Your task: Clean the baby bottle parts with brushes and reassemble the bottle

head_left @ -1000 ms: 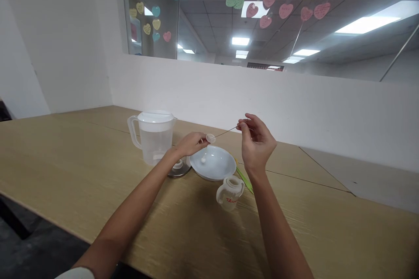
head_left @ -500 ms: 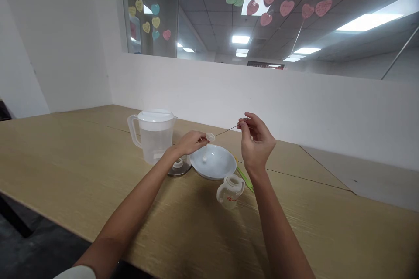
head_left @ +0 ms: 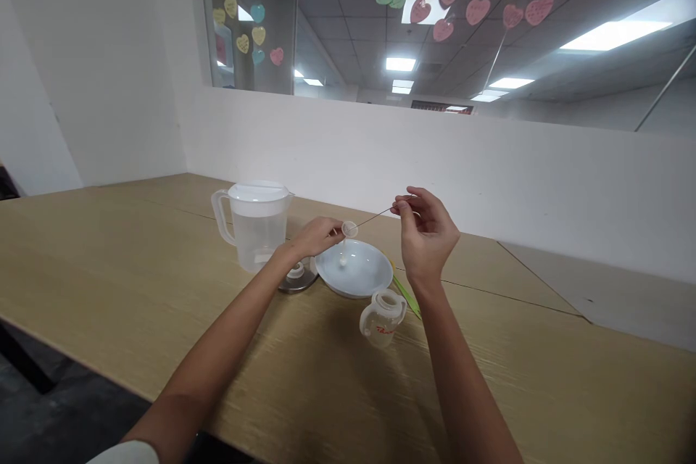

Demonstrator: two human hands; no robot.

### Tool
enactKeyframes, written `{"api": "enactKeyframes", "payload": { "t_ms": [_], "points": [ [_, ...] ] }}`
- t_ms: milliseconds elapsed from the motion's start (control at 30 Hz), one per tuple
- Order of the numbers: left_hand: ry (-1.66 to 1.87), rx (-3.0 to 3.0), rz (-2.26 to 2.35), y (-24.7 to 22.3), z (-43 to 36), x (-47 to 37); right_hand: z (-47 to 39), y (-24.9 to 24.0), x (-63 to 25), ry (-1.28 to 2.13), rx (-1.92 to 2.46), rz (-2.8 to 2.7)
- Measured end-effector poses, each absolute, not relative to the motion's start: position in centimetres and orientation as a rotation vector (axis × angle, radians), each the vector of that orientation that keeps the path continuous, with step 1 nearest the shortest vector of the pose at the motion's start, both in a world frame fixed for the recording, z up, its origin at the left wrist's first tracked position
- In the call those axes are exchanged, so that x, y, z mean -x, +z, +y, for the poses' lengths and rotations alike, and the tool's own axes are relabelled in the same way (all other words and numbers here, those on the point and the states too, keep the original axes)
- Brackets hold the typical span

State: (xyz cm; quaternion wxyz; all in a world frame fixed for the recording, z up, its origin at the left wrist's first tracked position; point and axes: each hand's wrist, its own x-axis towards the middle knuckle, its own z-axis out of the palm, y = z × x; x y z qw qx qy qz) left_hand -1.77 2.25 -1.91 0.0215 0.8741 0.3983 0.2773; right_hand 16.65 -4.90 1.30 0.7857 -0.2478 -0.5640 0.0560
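Over the white bowl (head_left: 364, 279), my left hand (head_left: 318, 235) pinches a small, round, translucent straw top (head_left: 350, 229). From it hangs a thin tube with a white ball (head_left: 343, 261) at its end. My right hand (head_left: 429, 228), raised to the right, grips a thin wire (head_left: 375, 217) between thumb and fingers. The wire slants down to the opening of the straw top; its far tip is hidden there. In front of the bowl stands a two-handled translucent bottle (head_left: 383, 322) with red lettering and an uncovered mouth.
A lidded clear pitcher (head_left: 258, 232) stands at the left. Between it and the bowl, partly behind my left wrist, a metal dish (head_left: 301, 283) bears a white ring (head_left: 296, 272). Green utensils (head_left: 409, 295) lie right of the bowl. A white wall (head_left: 326, 138) rises behind the table.
The hanging white ball has shifted slightly right and up. The wire has tilted a little, with its held end slightly further left. Both hands stay nearly in place.
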Motion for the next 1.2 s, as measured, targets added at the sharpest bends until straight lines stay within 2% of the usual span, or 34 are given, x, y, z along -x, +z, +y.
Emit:
{"api": "enactKeyframes", "payload": {
  "t_ms": [1200],
  "points": [
    [0.876,-2.644,1.153,-1.58,1.74,1.57,-5.48,1.23,-16.06,-0.002,0.479,-1.28]
  ]
}}
